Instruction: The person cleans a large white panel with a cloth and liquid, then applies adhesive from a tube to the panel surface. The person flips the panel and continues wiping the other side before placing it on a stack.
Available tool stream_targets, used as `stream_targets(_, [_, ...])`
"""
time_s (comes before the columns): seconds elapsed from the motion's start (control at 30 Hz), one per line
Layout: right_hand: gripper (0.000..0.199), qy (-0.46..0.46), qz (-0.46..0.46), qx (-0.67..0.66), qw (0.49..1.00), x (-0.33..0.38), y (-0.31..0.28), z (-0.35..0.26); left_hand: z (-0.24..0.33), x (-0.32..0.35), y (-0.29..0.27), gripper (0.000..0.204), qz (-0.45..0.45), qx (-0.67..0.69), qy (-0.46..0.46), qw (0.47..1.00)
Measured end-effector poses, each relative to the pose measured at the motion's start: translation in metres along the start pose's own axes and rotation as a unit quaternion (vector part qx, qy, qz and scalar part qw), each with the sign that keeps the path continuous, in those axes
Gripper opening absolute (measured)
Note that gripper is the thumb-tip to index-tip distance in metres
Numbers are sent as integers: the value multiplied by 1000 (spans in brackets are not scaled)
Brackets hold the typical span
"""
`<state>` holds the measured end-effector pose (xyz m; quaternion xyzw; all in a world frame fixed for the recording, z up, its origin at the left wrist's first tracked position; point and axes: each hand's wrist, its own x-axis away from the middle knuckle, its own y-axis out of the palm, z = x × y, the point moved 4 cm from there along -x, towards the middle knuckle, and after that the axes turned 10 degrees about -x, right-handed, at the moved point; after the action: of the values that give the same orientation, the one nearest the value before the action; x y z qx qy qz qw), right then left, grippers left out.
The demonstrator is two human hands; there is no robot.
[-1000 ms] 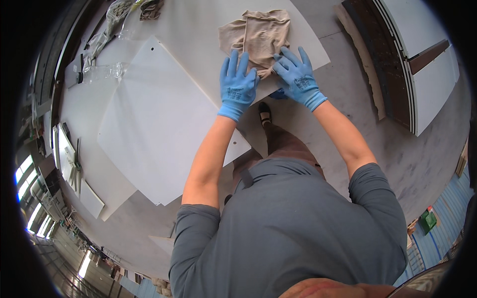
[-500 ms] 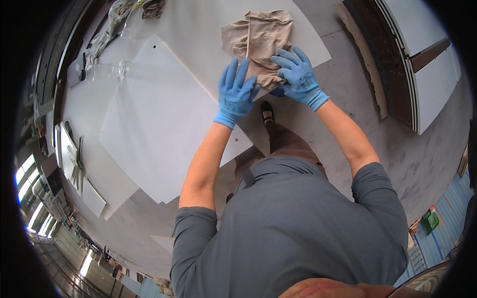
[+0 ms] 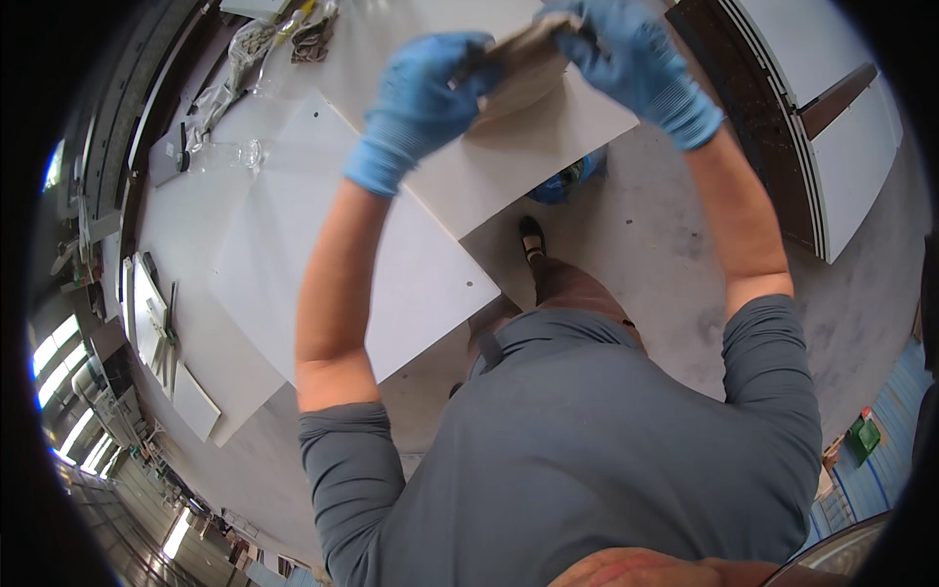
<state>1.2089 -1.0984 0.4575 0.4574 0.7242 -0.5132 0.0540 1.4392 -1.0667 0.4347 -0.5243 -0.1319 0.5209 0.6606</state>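
Observation:
Both hands wear blue gloves and are raised over the far part of the white table (image 3: 533,181). Between them a beige cloth (image 3: 523,73) hangs stretched. My left hand (image 3: 421,93) is closed on its left edge, and my right hand (image 3: 626,59) grips the right edge, partly cut off at the top of the view. Motion blurs the cloth and the fingers somewhat. To the left of the cloth and below my left hand lies a large white panel (image 3: 391,264), with a small hole near a corner.
Clear plastic bottles (image 3: 230,155) and a crumpled glove (image 3: 313,37) lie at the table's far left. Pale board offcuts (image 3: 152,318) rest further left. A blue bag (image 3: 572,178) sits below the table edge. Stacked brown and white boards (image 3: 782,127) stand at the right.
The cloth, spread on the table before, is now lifted off it and held between both hands. My hands have moved up and farther apart, and the blue bag shows more fully.

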Motion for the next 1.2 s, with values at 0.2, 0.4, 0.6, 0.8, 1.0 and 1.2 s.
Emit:
stream_targets(0.2, [31,2,120,50,992,-65,-70,-34,53,-57,-103,21,-3,62,-62,996])
stream_targets(0.4, [26,-66,167,7,984,-86,-83,-27,65,-72,-144,12,42,-40,-11,998])
stream_targets(0.6, [21,-44,163,-17,986,-120,-59,20,29,-101,-133,16,50,-51,-16,997])
stream_targets(0.8, [16,-58,170,34,983,-137,-47,28,4,-113,-127,18,93,-123,14,988])
stream_targets(1.0, [16,-54,25,-4,998,-49,-20,14,-1,-48,-78,11,110,-139,88,980])
stream_targets(1.2, [19,61,-62,-125,988,95,70,-5,11,86,59,33,-1,-48,9,999])
